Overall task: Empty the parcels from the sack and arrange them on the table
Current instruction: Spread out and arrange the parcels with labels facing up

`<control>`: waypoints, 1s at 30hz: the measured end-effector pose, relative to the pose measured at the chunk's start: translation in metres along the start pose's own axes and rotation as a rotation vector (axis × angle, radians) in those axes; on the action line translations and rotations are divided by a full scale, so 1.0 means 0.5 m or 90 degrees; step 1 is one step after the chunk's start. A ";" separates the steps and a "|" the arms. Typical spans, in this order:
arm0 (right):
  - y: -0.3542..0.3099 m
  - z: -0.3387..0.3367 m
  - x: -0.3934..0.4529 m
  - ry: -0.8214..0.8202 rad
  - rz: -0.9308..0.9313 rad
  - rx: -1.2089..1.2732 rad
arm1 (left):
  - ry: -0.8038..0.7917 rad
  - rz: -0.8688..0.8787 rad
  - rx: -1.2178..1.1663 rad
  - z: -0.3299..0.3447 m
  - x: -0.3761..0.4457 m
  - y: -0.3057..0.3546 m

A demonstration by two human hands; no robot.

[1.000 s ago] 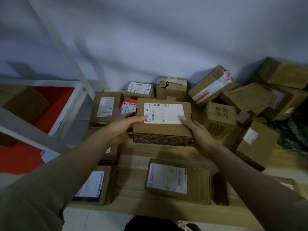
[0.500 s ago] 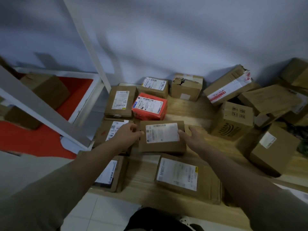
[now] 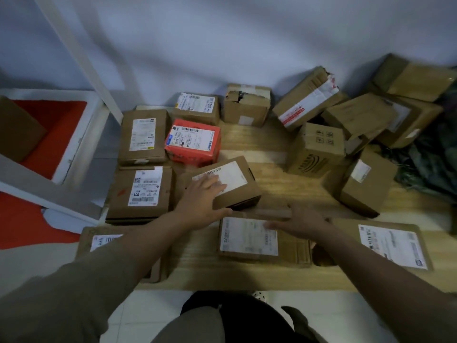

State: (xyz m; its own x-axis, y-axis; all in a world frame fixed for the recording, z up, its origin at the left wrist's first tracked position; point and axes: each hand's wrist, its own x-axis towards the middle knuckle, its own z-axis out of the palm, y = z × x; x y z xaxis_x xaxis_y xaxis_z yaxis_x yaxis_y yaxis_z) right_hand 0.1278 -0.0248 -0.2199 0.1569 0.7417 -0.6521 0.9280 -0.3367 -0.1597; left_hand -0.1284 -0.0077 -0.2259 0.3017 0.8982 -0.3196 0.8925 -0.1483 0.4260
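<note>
Head view: left hand [image 3: 201, 201] lies flat, fingers straight, pressing the skewed brown parcel [image 3: 228, 185] on the counter [image 3: 272, 169], just below the red parcel [image 3: 193, 142]. Right hand [image 3: 299, 222] hovers open, holding nothing. Best move, likely: rotate the parcel square to its neighbours, label up, without nudging the red one.

Illumination is dim and bluish. Soft shadows cross the wall [image 3: 222, 45]. Motion blur smears the right hand [image 3: 296, 225]. Wide-angle distortion bends the frame edges.
</note>
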 end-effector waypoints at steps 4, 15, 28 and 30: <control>-0.037 0.027 -0.003 0.022 -0.013 0.043 | -0.019 -0.039 0.020 -0.004 0.006 -0.020; -0.147 0.035 -0.001 -0.009 -0.094 0.297 | 0.035 -0.054 0.091 -0.055 0.022 -0.118; 0.023 -0.208 0.123 0.446 -0.079 -0.046 | 0.060 0.027 -0.083 -0.045 0.094 0.065; 0.044 -0.243 0.159 0.374 -0.087 -0.105 | 0.051 0.005 -0.109 -0.032 0.106 0.096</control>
State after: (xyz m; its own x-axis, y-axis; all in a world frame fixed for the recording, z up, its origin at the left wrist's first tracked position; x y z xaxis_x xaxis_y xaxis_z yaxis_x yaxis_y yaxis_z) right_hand 0.2019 0.0970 -0.1853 0.1488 0.9827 -0.1104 0.9854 -0.1567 -0.0663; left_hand -0.0748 0.0393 -0.2088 0.2741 0.9285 -0.2506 0.8182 -0.0882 0.5682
